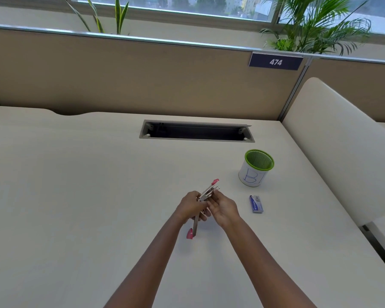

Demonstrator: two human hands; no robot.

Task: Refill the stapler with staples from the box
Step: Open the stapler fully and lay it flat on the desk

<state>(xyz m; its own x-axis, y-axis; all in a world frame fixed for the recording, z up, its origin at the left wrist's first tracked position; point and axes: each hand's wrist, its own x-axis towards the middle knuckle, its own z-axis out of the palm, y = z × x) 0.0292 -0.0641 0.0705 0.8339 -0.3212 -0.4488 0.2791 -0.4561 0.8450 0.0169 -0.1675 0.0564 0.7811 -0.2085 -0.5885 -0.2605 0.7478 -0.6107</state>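
A metal stapler with red plastic ends is swung wide open above the desk. One arm points up and away, the other hangs down toward me. My left hand grips it at the hinge. My right hand touches the upper arm from the right, fingers curled against the metal channel. A small blue staple box lies flat on the desk to the right of my hands, apart from them. I cannot tell whether staples are in my fingers.
A green-rimmed mesh pen cup marked "B" stands beyond the staple box. A dark cable slot is cut into the desk farther back. A tan partition with a "474" plate rises behind, and a cream divider stands at right.
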